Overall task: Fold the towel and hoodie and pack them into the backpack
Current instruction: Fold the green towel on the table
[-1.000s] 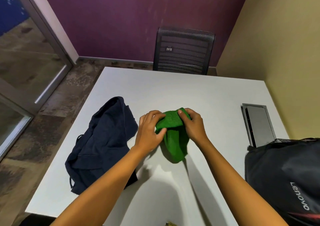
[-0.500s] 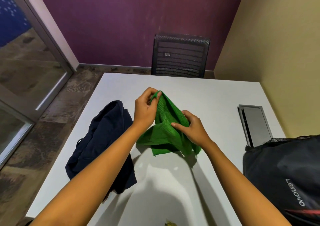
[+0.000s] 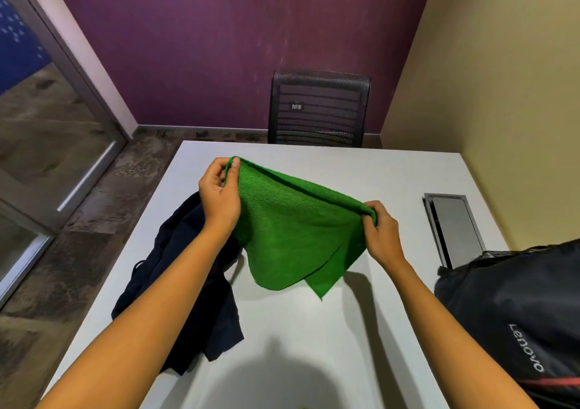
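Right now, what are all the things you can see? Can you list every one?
towel: one, green, held up above the table, spread between both hands
hoodie: one, dark navy, crumpled on the table's left side
backpack: one, black, table's right near corner
table: one, white, centre
cable hatch: one, grey, set in table's right side
chair: one, black mesh, beyond the table
left hand: pinches towel's left corner
right hand: pinches towel's right corner
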{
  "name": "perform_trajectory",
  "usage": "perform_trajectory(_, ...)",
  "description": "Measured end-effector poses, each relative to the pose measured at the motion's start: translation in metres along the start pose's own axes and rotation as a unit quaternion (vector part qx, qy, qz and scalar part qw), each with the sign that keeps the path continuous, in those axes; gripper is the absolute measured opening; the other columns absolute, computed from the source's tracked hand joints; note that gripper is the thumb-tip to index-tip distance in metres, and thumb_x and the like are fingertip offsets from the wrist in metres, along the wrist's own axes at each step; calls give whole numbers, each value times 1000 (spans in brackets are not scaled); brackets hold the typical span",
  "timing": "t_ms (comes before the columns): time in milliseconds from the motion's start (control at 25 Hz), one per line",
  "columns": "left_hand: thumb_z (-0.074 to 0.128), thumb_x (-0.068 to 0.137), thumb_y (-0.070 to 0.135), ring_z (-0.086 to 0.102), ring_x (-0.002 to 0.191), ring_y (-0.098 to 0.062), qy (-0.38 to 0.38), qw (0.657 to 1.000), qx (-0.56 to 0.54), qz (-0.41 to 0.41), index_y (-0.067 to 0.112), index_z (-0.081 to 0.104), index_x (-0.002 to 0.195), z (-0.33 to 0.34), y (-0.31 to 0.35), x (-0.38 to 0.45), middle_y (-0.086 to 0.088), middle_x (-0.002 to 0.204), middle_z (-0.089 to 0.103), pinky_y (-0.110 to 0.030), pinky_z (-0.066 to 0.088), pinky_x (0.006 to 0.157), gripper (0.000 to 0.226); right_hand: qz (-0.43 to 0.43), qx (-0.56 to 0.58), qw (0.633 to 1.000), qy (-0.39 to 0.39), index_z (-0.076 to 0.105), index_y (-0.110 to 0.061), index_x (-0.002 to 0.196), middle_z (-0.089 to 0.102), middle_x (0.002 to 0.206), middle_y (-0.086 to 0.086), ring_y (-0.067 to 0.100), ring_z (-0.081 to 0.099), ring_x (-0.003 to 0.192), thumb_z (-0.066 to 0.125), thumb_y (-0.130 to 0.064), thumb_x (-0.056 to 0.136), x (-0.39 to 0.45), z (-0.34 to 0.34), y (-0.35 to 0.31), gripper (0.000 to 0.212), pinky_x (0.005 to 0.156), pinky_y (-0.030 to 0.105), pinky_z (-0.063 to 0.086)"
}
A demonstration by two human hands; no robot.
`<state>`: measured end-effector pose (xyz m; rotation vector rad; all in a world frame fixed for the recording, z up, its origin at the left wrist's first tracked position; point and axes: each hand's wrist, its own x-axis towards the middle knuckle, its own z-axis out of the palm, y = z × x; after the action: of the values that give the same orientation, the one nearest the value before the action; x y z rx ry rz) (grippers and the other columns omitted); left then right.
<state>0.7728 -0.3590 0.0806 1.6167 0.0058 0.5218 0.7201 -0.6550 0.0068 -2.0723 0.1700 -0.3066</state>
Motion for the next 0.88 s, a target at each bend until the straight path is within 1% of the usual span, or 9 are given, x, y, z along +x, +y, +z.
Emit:
perform_trajectory(80, 56, 102, 24, 43, 74, -19, 18, 1000, -3, -10, 2, 59, 88, -5, -1, 5, -9, 78, 48, -35, 36, 66, 26, -17, -10, 1000, 9, 53, -21, 101, 59, 75, -1, 7, 52, 65, 53, -21, 100, 1, -4, -8, 2, 61, 33, 37)
perform_trajectory(200, 56, 101, 26, 37, 72, -18, 37, 999, 14, -20, 2, 53, 85, -5, -3, 5, -8, 76, 41, -32, 34, 66, 30, -29, -211, 972, 95, 51, -20, 106, 61, 75, -3, 24, 51, 59, 72, -39, 84, -1, -3, -22, 37, 55, 33, 39)
perform_trajectory(280, 56, 102, 26, 36, 72, -12, 50, 998, 47, -12, 8, 51, 86, -1, -1, 1, -1, 76, 40, -26, 35, 66, 25, -71, -280, 946, 148, 49, -15, 106, 62, 83, 0, 31, 56, 59, 73, -30, 79, -1, 1, -26, 39, 55, 34, 42)
perform_trajectory(360, 55, 102, 27, 38, 72, -8, 69, 996, 62, -13, 12, 51, 87, 3, -1, -1, 6, 76, 42, -21, 36, 66, 22, -94, -272, 940, 183, 49, -13, 103, 63, 86, 5, 33, 61, 68, 68, -13, 80, 3, 0, -22, 29, 61, 37, 45)
perform_trajectory(440, 55, 102, 29, 38, 71, -8, 80, 994, 67, -18, 11, 51, 87, 4, -2, 1, 7, 76, 42, -21, 36, 65, 23, -98, -208, 958, 173, 54, -11, 102, 64, 83, 6, 30, 58, 70, 60, -2, 83, 7, -8, -15, 22, 65, 37, 44)
perform_trajectory(560, 55, 102, 29, 38, 70, -9, 81, 994, 69, -14, 10, 52, 87, 0, -4, 6, 6, 75, 42, -23, 36, 65, 25, -45, 22, 995, 92, 60, -11, 105, 64, 88, -2, 7, 58, 70, 53, 7, 89, 13, -23, -10, 25, 65, 26, 46)
perform_trajectory(640, 57, 101, 29, 39, 70, -8, 85, 994, 61, -18, 11, 53, 86, -4, -7, 9, 8, 74, 44, -24, 37, 66, 24, -8, 115, 989, 89, 65, -11, 109, 67, 96, -9, -1, 57, 71, 59, 2, 94, 17, -29, -7, 21, 67, 18, 47)
perform_trajectory(720, 59, 100, 30, 43, 72, -10, 76, 995, 44, -39, 10, 56, 85, -9, -10, 11, 4, 76, 49, -28, 41, 69, 25, 14, 173, 979, 103, 71, -11, 106, 70, 95, -7, 1, 56, 67, 64, -8, 95, 21, -33, -6, 13, 66, 18, 47)
perform_trajectory(880, 65, 97, 23, 63, 85, -15, 16, 990, -55, -132, 15, 70, 92, -19, -13, 10, -2, 91, 69, -33, 55, 81, 11, 59, 297, 949, 92, 75, -12, 98, 76, 90, -2, 7, 69, 85, 70, -11, 91, 25, -42, -12, 9, 78, 21, 54)
